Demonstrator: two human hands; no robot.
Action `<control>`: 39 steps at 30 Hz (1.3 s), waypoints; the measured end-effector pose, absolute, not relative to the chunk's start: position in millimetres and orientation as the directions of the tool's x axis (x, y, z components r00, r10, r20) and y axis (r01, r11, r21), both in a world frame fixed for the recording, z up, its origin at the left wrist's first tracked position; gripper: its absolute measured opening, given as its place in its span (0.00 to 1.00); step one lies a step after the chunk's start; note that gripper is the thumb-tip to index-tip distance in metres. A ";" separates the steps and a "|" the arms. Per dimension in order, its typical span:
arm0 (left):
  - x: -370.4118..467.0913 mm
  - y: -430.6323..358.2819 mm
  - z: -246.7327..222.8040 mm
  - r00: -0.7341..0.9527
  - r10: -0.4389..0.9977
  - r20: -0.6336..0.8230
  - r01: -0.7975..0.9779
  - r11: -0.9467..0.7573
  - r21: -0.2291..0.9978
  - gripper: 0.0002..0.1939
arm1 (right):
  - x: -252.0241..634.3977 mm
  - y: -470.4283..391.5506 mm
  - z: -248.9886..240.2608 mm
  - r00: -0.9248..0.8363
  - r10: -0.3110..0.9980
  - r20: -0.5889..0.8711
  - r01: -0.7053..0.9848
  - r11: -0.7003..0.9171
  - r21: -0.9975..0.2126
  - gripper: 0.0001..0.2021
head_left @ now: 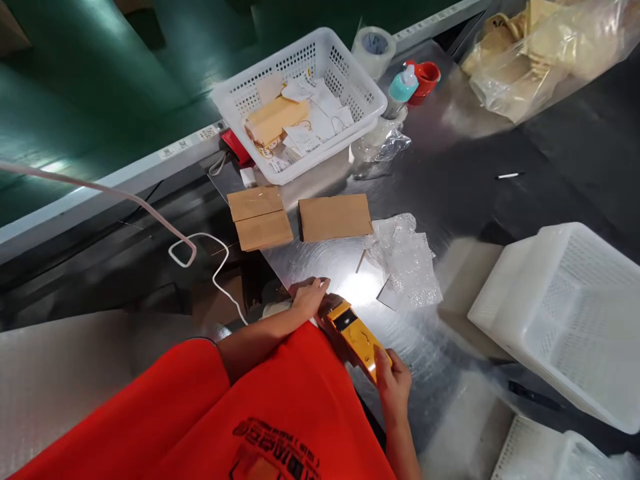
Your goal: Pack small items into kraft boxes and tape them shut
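My right hand point(396, 383) grips the lower end of a yellow handheld device point(361, 339), which has a small dark window near its upper end. The device is tilted over the table's near edge, in front of my red shirt. Just left of its upper end is my left hand point(309, 298), fingers bent together in a pinch; what they hold, if anything, is too small to make out. Beyond the hands lie crumpled bubble wrap point(407, 263), a flat cardboard box point(336, 217) and an opened cardboard piece point(261, 219).
A white basket point(300, 175) of papers and a brown packet stands at the back, beside tape rolls point(375, 50), a spray-type bottle point(403, 85) and a red cup point(426, 81). Stacked white baskets point(530, 287) stand right. A white cable point(220, 270) hangs left.
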State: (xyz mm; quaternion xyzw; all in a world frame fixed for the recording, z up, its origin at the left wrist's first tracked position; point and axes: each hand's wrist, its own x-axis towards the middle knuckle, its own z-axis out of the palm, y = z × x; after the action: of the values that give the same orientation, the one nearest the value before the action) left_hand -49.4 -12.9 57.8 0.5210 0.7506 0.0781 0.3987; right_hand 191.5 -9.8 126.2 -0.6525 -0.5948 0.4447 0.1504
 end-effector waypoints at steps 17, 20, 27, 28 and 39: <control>-57.9 -21.2 50.4 0.381 0.893 -0.238 0.638 -0.067 0.767 0.59 | 187.2 -11.6 130.0 -0.105 0.908 -0.405 0.634 -0.253 -0.731 0.25; -58.5 -2.3 55.3 0.478 0.858 -0.188 0.518 -0.102 0.849 0.54 | 182.1 -8.2 132.3 -0.100 0.882 -0.461 0.633 -0.301 -0.713 0.25; -61.9 4.0 54.1 0.482 0.843 -0.237 0.589 -0.112 0.800 0.45 | 221.0 -10.6 138.9 -0.129 0.809 -0.574 0.720 -0.321 -0.615 0.25; -61.8 3.6 53.7 0.480 0.841 -0.248 0.605 -0.113 0.788 0.46 | 237.0 -15.0 139.0 -0.112 0.818 -0.565 0.736 -0.314 -0.600 0.25; -61.6 4.6 78.1 0.469 0.806 -0.362 0.780 -0.185 0.597 0.48 | 305.1 -40.2 119.2 -0.131 0.849 -0.511 0.742 -0.258 -0.618 0.25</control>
State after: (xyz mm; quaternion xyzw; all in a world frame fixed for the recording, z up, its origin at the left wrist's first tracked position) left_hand -61.6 4.6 78.1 0.7696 0.5151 0.0168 0.3769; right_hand 305.1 -40.2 119.2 -0.6564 -0.6062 0.4450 0.0600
